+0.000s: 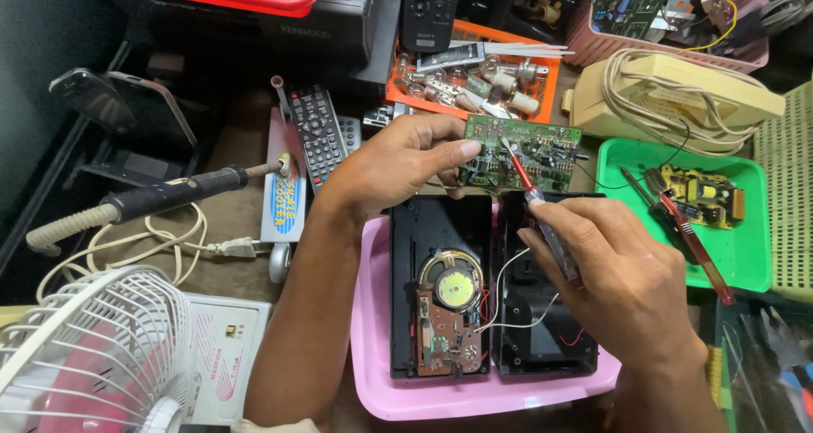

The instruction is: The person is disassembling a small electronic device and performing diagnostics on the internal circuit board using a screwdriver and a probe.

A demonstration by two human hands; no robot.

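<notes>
Left hand (398,158) pinches green circuit board (521,154) edge; right hand (618,264) applies screwdriver (542,217).

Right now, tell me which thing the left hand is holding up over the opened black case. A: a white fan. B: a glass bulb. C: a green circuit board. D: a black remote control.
C: the left hand pinches the green circuit board by its edge above the black case, while the right hand touches a red-tipped screwdriver to it.
</notes>
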